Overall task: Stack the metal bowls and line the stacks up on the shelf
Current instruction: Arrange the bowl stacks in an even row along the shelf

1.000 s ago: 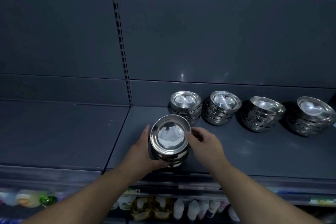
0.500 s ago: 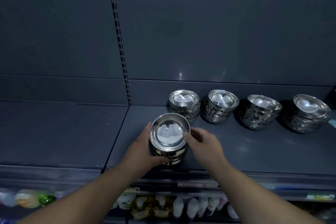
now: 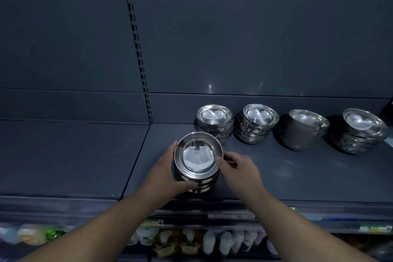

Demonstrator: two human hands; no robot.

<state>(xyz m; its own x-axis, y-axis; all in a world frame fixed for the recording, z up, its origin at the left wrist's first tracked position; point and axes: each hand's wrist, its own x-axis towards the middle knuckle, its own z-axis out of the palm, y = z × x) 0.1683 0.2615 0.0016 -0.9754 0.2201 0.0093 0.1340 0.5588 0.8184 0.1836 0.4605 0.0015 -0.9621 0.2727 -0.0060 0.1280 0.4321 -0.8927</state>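
Your left hand [image 3: 164, 173] cups the near stack of bowls [image 3: 198, 156] from its left, thumb curled across the front. Your right hand [image 3: 239, 169] grips its right side, thumb on the top rim. It stands near the front of the shelf [image 3: 276, 176]. Four more line the back: leftmost stack [image 3: 214, 122], second stack [image 3: 255, 124], third stack [image 3: 304, 131], rightmost stack [image 3: 361, 131]. Grips and position match a second ago.

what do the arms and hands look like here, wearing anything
No sleeves show: the left forearm and right forearm are bare to the picture's edge. The left hand and right hand wear no gloves. No watch or bracelet at either wrist. No ring seen, though parts of both hands are hidden.
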